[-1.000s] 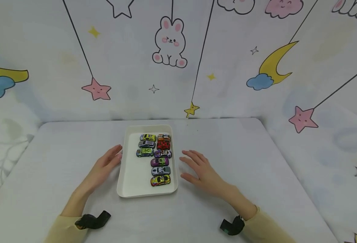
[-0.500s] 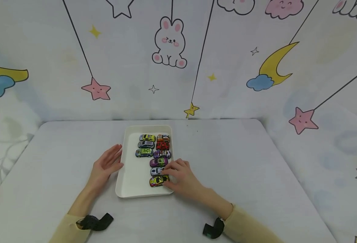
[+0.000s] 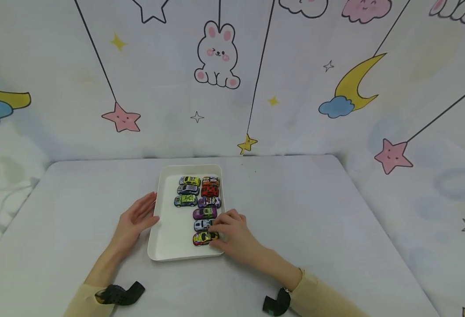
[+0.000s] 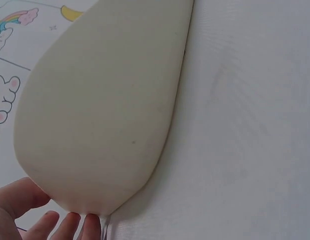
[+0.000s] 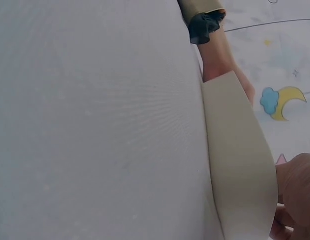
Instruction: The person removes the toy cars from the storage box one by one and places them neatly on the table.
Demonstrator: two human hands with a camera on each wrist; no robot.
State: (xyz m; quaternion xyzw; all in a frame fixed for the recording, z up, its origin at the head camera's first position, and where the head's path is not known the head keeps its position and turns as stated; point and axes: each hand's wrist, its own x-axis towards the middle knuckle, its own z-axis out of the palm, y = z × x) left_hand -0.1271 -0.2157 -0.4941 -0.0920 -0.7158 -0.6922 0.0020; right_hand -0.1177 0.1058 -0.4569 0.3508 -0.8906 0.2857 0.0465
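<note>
From where I stand, the left hand [image 3: 135, 222] lies along one long side of a white tray [image 3: 169, 233], fingers loosely spread and tips against its wall. The right hand [image 3: 236, 235] reaches over the opposite rim with its fingers bent, thumb and fingertips pinching the end of a yellow car [image 3: 202, 238] that sits on the tray floor. Just beyond those fingertips, partly covered by them, is a white car [image 3: 201, 225]. Farther off from the right hand, in the same row, come a purple car [image 3: 204, 213], a purple-and-white car [image 3: 209, 202], a red car [image 3: 210, 191] and an orange car [image 3: 210, 181]. Beside the far cars, on the side nearer the left hand, are a green car [image 3: 185, 200], a grey car [image 3: 188, 189] and a lime-yellow car [image 3: 189, 181]. The tray rests on a white worktop [image 3: 295, 211] between both hands; past it hangs a backdrop printed with a rabbit [image 3: 217, 55].
</note>
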